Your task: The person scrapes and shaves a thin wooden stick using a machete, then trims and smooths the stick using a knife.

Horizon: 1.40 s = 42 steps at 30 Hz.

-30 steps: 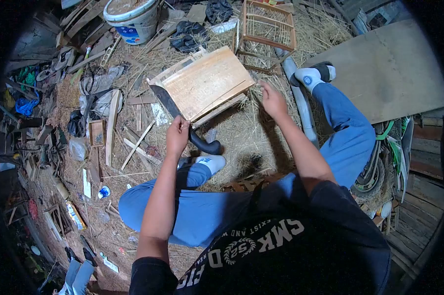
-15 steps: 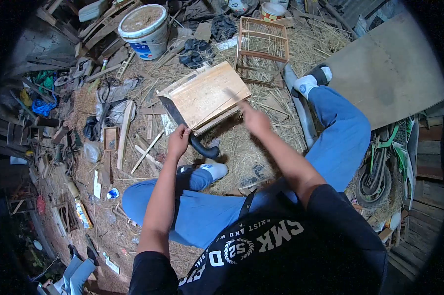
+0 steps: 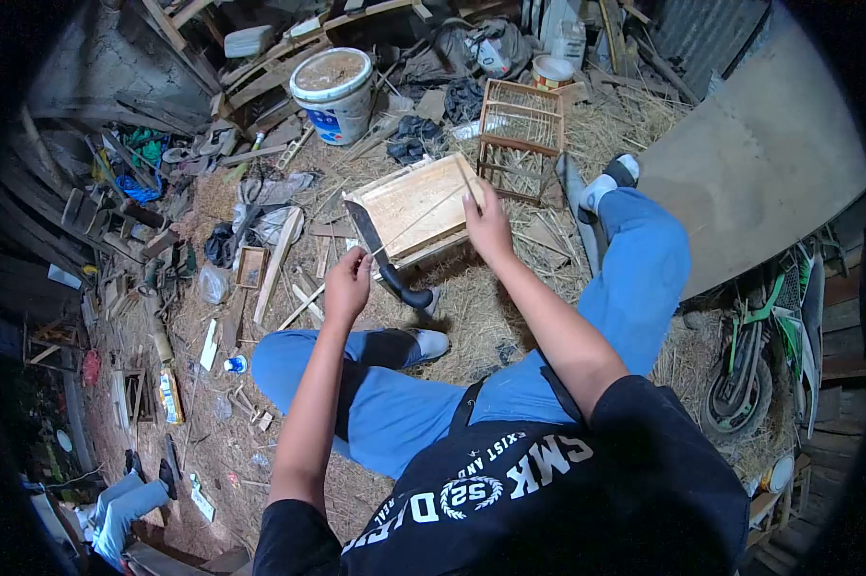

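A pale wooden board (image 3: 423, 204) rests on a low wooden stand in front of me. Across it runs a thin wooden strip (image 3: 423, 217), its near end pinched in my left hand (image 3: 347, 283). At the board's right side, my right hand (image 3: 488, 227) closes its fingers around the strip's far part. A dark curved blade with a black handle (image 3: 409, 290) lies against the board's left edge, just beyond my left hand. Neither hand is on the handle.
A slatted wooden frame (image 3: 521, 120) stands behind the board, with a white bucket (image 3: 333, 96) at its left. A large flat sheet (image 3: 754, 158) and a green motorbike (image 3: 745, 365) are at the right. Another person's legs (image 3: 124, 509) show at lower left. Straw and wood scraps cover the ground.
The view has tilted upward. My right hand moved in from the board's right side, and the thin strip now spans both hands. My left hand has stayed near the blade's handle.
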Motion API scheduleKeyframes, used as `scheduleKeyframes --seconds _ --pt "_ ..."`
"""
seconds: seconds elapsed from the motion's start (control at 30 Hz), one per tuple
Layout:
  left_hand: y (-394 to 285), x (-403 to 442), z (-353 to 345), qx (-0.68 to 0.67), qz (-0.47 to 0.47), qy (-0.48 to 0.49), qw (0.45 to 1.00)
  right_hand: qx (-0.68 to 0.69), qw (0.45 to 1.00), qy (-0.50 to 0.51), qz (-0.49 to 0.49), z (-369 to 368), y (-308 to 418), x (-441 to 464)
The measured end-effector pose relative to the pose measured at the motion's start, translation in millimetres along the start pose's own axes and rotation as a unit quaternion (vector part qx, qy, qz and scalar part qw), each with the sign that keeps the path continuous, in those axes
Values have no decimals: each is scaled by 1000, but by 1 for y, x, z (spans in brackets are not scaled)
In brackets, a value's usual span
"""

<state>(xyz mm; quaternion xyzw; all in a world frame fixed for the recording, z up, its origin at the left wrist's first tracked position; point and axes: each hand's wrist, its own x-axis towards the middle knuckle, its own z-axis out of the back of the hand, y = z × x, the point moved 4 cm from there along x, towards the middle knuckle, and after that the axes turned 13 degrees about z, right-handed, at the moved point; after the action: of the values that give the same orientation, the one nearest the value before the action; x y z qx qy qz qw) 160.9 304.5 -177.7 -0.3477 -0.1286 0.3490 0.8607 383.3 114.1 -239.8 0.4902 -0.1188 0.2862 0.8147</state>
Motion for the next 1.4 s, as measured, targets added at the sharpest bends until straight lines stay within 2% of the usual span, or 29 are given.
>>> scheduleKeyframes --seconds 0.03,0.07,0.1,0.13,0.17,0.3,0.43,0.47,0.5,0.57,0.63,0.7,0.77,0.83,0.9,0.97,1.0,1.13,1.23,1.3,1.33,1.4 --pt "-12 -15 12 -8 7 -16 1000 37 989 -136 49 0 -10 9" --pt "-21 -31 20 -12 -3 -34 999 104 981 -160 23 -18 -40 22" --pt "-32 -49 28 -17 -6 -37 999 103 981 -161 29 12 -15 26" --pt "-43 -66 36 -33 -14 -52 998 253 961 -48 -101 35 -1 30" --pt "-52 -82 41 -48 -23 -66 996 389 890 67 -227 59 29 27" --pt "-77 -134 57 -47 -26 -83 995 456 857 125 -205 129 76 19" --pt "-103 -174 67 -6 -54 -47 997 460 861 126 -176 174 108 13" --pt "-105 -180 68 46 -46 2 998 442 875 126 -154 182 116 12" --pt "-111 -186 72 45 -44 -1 998 443 874 130 -151 189 124 9" --pt "-128 -197 74 37 -9 75 996 448 879 137 -93 202 146 6" --pt "-148 -206 72 -11 -13 98 995 447 878 160 -69 213 164 1" --pt "-162 -205 67 -184 -36 155 970 460 869 182 -18 224 191 -6" --pt "-182 -207 65 -215 -35 179 960 454 869 197 2 233 213 -11" --pt "-198 -210 56 -356 -4 215 910 437 872 219 26 241 227 -20" --pt "-206 -222 49 -359 -18 220 907 442 869 222 26 245 231 -28" --pt "-208 -233 48 -303 -29 143 942 467 857 214 27 252 232 -37" --pt "-207 -237 45 -318 -21 159 934 467 855 226 -2 257 225 -39" --pt "-210 -251 46 -366 -2 186 912 458 866 199 12 264 219 -51" --pt "-211 -254 48 -344 2 194 919 458 868 192 9 269 214 -57" --pt "-209 -255 46 -342 3 205 917 513 834 201 -14 273 214 -63" --pt "-209 -256 45 -340 -3 209 917 513 834 202 -15 274 210 -64" --pt "-210 -258 44 -342 -12 214 915 559 801 215 14 277 207 -66"
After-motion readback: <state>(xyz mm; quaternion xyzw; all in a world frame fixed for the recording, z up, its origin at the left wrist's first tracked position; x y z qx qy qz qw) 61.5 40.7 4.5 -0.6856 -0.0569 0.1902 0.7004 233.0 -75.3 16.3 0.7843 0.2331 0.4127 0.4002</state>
